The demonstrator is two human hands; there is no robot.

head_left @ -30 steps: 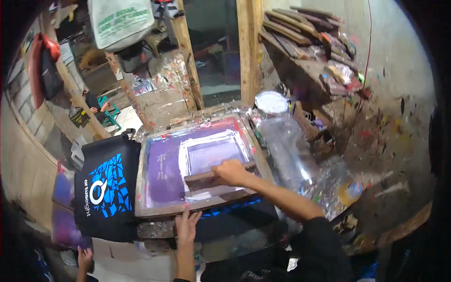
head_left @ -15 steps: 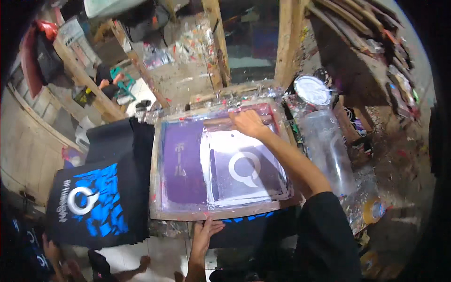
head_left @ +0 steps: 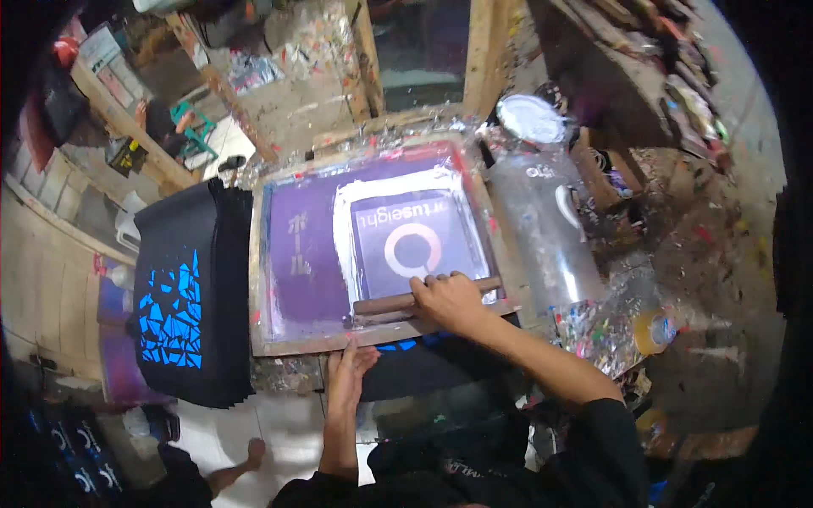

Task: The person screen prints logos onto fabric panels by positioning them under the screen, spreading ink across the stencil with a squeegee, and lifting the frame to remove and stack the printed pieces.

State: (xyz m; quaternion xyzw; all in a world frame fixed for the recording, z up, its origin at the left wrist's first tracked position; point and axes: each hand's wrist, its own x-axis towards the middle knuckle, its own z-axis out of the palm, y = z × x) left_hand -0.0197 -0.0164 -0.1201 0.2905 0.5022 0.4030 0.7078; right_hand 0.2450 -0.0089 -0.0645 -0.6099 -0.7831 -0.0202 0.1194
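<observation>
My right hand [head_left: 445,300] grips a dark wooden squeegee [head_left: 378,306] lying across the lower part of a purple screen [head_left: 309,237] in a wooden frame. The screen has a white-smeared panel showing a pale ring and reversed lettering. My left hand [head_left: 345,372] touches the frame's front edge from below, fingers apart and slightly bent. Beneath the frame's front shows black fabric with blue shapes [head_left: 432,364]. A stack of black fabric pieces [head_left: 195,296], topped by a blue broken-shape print, stands left of the screen.
A clear plastic sheet [head_left: 538,237], round white-topped container [head_left: 529,118], tape roll [head_left: 655,330] and cardboard box [head_left: 605,165] lie right. Boards [head_left: 694,110] are piled behind. Another person's bare foot [head_left: 252,453] is at lower left; a green chair [head_left: 195,131] stands beyond wooden posts.
My right hand and squeegee went to the screen's back, then came toward the front. The white-logo piece topping the left stack is no longer there. The view has shifted.
</observation>
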